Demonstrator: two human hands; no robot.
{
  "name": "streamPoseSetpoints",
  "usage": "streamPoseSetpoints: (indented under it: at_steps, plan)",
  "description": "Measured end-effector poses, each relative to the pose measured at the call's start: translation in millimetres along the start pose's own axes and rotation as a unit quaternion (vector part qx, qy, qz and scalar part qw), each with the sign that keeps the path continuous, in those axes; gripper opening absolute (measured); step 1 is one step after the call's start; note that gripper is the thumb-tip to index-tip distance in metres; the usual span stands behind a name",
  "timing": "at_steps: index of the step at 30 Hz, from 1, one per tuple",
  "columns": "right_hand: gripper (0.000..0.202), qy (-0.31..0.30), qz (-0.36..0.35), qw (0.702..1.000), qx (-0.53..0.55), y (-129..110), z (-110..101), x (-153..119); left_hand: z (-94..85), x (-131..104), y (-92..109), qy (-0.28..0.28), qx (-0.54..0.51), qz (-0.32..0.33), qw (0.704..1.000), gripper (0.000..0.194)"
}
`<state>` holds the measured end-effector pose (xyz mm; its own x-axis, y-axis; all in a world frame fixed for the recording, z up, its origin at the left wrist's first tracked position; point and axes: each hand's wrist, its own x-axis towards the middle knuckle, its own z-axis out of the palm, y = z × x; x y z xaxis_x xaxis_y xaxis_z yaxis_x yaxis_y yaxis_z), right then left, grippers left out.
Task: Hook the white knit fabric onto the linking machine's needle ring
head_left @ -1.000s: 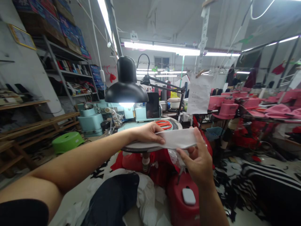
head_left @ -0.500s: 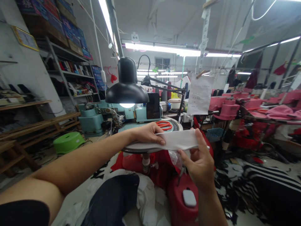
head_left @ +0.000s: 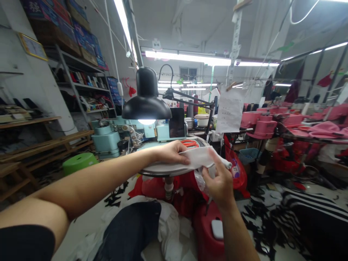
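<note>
A white strip of fabric stretches between my hands above the near side of a round worktop. My left hand is closed on its left part, thumb on top. My right hand has its thumb at the lower edge and its index finger across the cloth, pinching the right part; its fingertips are slightly blurred. To the right of those fingers a white end of the cloth sticks out. Orange-handled scissors lie on the worktop just behind the fabric.
A lit black lamp hangs over the worktop, with a dark tablet-like screen behind. Below right stands a red stool bearing a white case. A green stool is at left, pink machines at right.
My right hand has moved left, closer to my left hand, and the cloth span between them is shorter. The white end now shows at the right. My left hand stays nearly in place.
</note>
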<state>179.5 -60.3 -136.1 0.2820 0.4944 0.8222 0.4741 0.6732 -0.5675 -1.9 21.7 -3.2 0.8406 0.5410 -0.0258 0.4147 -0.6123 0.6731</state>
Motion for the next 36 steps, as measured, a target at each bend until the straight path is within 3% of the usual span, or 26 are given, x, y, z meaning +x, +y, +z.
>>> streamPoseSetpoints:
  at_steps: [2, 4, 9, 12, 16, 21, 25, 28, 32, 36]
  plan:
    - [0.054, -0.059, -0.03, 0.998, -0.005, -1.7, 2.9, 6.2, -1.8, 2.1, 3.0, -0.012, 0.004, -0.007, 1.0, 0.035]
    - [0.061, -0.086, -0.016, 0.996, 0.021, -4.8, 1.5, 11.5, -1.6, 3.3, 5.0, -0.017, 0.006, -0.015, 1.0, 0.035]
    - [0.083, -0.04, 0.112, 0.978, 0.174, -1.0, -19.7, 12.3, 7.0, 3.6, 2.4, -0.001, 0.0, -0.017, 1.0, 0.039]
    - [0.089, -0.028, 0.15, 0.961, 0.23, 5.0, -33.4, 6.5, 10.4, 5.1, 0.1, -0.003, -0.012, -0.007, 1.0, 0.041]
    - [0.085, 0.007, 0.122, 0.968, 0.219, 8.2, -34.4, 2.2, 10.8, 6.0, -1.8, 0.002, -0.018, 0.005, 1.0, 0.039]
    - [0.079, 0.03, 0.097, 0.986, 0.131, 13.7, -16.1, 4.0, 7.2, 6.6, -0.4, 0.006, 0.0, -0.007, 1.0, 0.038]
    - [0.067, -0.047, 0.038, 0.998, 0.036, 10.7, -4.6, 10.2, 1.7, 12.6, 7.2, -0.021, 0.02, -0.008, 1.0, 0.029]
    - [0.086, -0.087, 0.06, 0.99, 0.093, 6.8, -5.4, 14.8, 2.0, 14.7, 9.0, -0.017, 0.032, -0.023, 0.999, 0.031]
    - [0.097, -0.05, 0.137, 0.968, 0.203, 8.7, -18.2, 13.1, 7.6, 13.6, 3.7, -0.012, 0.011, -0.009, 1.0, 0.043]
    - [0.094, -0.012, 0.158, 0.956, 0.246, 11.4, -27.2, 5.5, 10.9, 15.0, 0.0, -0.025, -0.024, 0.009, 0.999, 0.046]
